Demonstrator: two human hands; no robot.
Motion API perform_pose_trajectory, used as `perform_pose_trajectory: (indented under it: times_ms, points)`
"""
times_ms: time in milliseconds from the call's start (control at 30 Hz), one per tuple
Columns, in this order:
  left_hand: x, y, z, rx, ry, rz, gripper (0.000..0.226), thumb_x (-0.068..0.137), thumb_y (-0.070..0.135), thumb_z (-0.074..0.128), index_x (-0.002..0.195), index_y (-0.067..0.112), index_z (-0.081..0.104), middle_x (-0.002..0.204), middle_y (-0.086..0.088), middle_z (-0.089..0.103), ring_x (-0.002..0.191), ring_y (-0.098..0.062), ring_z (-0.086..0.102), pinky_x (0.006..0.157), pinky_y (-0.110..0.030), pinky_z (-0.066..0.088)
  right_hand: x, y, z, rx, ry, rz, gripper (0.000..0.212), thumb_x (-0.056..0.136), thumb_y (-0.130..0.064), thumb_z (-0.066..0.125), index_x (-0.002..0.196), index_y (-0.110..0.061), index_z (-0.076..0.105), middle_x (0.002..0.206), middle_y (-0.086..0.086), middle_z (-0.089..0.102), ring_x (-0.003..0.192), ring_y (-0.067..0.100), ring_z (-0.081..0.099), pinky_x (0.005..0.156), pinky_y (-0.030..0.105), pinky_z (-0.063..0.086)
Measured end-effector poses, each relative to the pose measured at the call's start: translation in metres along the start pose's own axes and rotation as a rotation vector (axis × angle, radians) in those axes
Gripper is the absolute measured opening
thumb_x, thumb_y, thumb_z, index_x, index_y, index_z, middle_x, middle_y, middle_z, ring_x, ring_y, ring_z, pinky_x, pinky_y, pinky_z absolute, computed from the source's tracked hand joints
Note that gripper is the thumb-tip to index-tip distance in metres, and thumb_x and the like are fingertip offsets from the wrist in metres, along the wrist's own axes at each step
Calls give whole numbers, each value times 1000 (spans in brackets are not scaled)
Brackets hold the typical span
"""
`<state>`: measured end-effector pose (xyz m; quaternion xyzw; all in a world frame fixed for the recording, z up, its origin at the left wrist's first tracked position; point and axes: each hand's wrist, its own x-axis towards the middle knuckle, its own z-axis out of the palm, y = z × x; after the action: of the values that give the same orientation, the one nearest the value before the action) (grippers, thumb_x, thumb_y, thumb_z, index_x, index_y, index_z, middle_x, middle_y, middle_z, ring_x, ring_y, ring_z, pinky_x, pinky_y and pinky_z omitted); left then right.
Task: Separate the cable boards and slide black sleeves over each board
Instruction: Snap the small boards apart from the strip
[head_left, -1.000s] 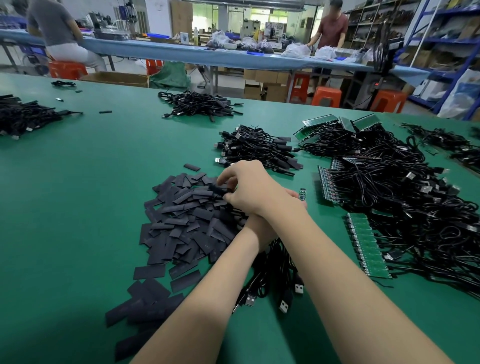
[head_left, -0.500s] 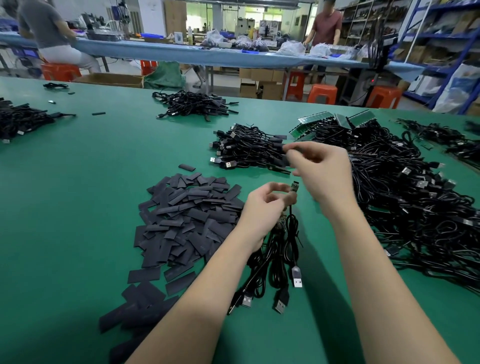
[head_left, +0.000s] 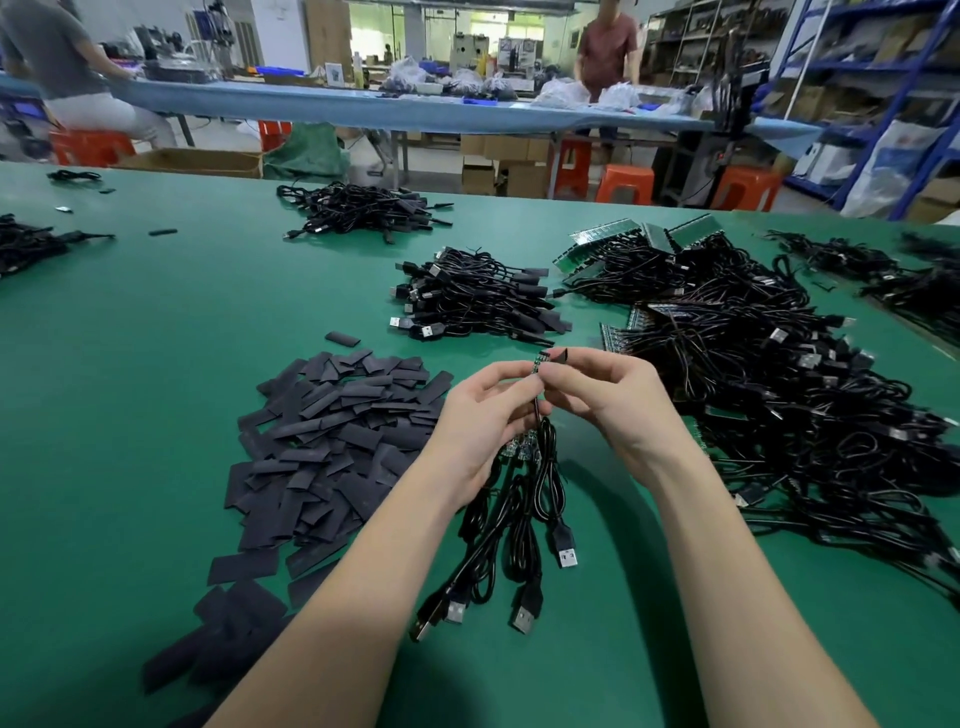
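Observation:
My left hand (head_left: 485, 415) pinches a small green cable board (head_left: 539, 362) upright by its lower end and also holds a bundle of black USB cables (head_left: 524, 509) that hangs down to the table. My right hand (head_left: 605, 397) pinches a black sleeve (head_left: 561, 355) right beside the top of the board. Whether the sleeve is over the board's tip I cannot tell. A heap of flat black sleeves (head_left: 332, 441) lies on the green table (head_left: 156, 374) to the left of my hands.
A pile of sleeved cables (head_left: 478, 301) lies beyond my hands. To the right spreads a big tangle of cables with green board strips (head_left: 779, 374). More cable heaps (head_left: 358, 208) sit farther back. Two people work at a blue table (head_left: 363, 104) behind.
My right hand came back from the sleeve heap with a sleeve and closed in on my left hand. The left hand raised the board to meet it.

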<state>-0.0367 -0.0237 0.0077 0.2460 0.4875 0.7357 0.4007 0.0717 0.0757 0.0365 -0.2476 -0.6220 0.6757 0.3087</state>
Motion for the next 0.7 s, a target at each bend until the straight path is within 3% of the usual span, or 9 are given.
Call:
perform_pose_trajectory:
  times_ms: [200, 367, 467, 700]
  points:
    - [0, 2, -3, -56, -52, -36, 15, 91, 8, 70, 105, 10, 66, 76, 2, 73, 69, -10, 70, 68, -19, 56, 0, 0, -7, 72, 82, -95, 8, 88, -11, 75, 94, -6, 76, 83, 6, 75, 71, 15, 70, 69, 21, 57]
    - [-2, 6, -5, -60, -124, -94, 15, 83, 11, 74, 96, 10, 67, 78, 0, 70, 68, -11, 69, 65, -18, 55, 2, -1, -11, 125, 97, -171, 11, 92, -15, 71, 91, -6, 77, 88, 8, 76, 75, 16, 69, 73, 22, 57]
    - [-4, 9, -7, -49, -196, -128, 23, 74, 18, 76, 94, 12, 67, 80, 1, 70, 68, -10, 68, 64, -18, 55, 2, -2, -11, 134, 77, -200, 12, 92, -15, 72, 91, -4, 77, 88, 9, 75, 75, 15, 68, 73, 21, 57]
    - [-5, 11, -8, -73, -239, -154, 19, 74, 19, 75, 91, 14, 67, 81, 3, 70, 68, -8, 66, 64, -18, 55, -2, -5, -10, 107, 7, -220, 11, 84, -19, 75, 86, -9, 79, 85, 9, 75, 74, 15, 67, 73, 23, 57]
